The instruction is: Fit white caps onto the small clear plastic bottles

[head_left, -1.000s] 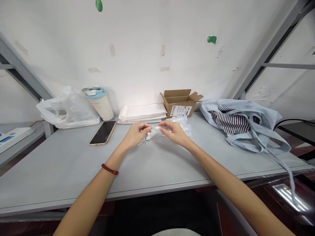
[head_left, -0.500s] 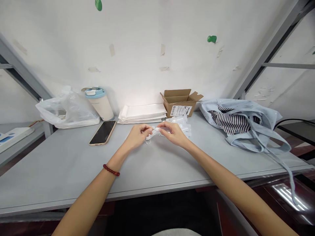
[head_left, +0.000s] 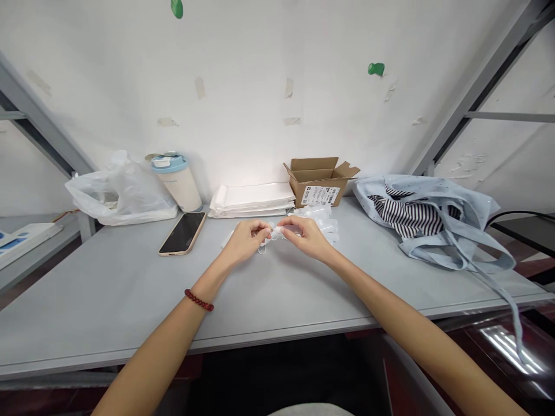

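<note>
Above the middle of the grey table, my left hand [head_left: 246, 238] and my right hand [head_left: 309, 236] meet almost fingertip to fingertip. A thin white cord [head_left: 262, 250] hangs in a loop beneath my left hand, whose thumb and finger are pinched on it. My right hand pinches a small white piece [head_left: 276, 231], too small to identify. Whether cord and piece are joined cannot be made out. Just behind my right hand lie several clear plastic bottle-like pieces [head_left: 323, 215], partly covered by the hand.
Along the wall stand a plastic bag [head_left: 124, 193], a tumbler [head_left: 182, 188], a stack of white envelopes [head_left: 251, 199] and an open cardboard box [head_left: 318, 185]. A phone [head_left: 182, 234] lies on the left. A light-blue cloth bag [head_left: 468, 202] sprawls on the right, its strap over the table edge.
Both hands stay in nearly the same place. My left fingertips have moved slightly toward the small white piece, and the view has shifted a little.
</note>
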`<state>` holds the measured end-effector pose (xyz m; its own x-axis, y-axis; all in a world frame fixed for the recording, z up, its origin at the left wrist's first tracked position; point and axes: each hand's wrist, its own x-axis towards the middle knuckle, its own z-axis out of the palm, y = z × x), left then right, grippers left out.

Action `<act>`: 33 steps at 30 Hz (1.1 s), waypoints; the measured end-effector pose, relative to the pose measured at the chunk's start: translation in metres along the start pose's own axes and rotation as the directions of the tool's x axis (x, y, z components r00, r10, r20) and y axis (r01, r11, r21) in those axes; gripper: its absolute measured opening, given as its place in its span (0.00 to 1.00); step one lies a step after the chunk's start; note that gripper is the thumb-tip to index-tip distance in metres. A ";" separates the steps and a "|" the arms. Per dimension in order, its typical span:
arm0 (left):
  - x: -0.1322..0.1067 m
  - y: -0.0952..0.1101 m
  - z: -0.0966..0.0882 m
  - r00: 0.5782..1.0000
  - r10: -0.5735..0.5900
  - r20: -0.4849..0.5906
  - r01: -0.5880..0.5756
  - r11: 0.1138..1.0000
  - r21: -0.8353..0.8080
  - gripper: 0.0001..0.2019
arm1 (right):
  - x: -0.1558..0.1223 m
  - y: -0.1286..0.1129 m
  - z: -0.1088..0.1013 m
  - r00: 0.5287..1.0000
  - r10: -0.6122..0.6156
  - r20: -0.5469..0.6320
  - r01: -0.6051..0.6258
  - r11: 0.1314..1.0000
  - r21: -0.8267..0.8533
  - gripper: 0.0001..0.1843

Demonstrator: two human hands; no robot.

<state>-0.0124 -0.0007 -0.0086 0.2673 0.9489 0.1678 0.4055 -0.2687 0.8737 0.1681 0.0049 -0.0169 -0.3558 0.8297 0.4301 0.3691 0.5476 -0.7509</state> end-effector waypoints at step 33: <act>0.001 0.000 -0.012 0.994 -0.045 0.098 0.056 0.993 -0.108 0.14 | 0.001 -0.003 0.000 1.000 0.020 0.004 -0.020 0.999 0.043 0.08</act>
<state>-0.0227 0.0025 -0.0026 0.3333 0.9392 0.0826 0.3230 -0.1961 0.9259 0.1661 0.0039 -0.0142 -0.3516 0.8402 0.4129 0.3393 0.5254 -0.7803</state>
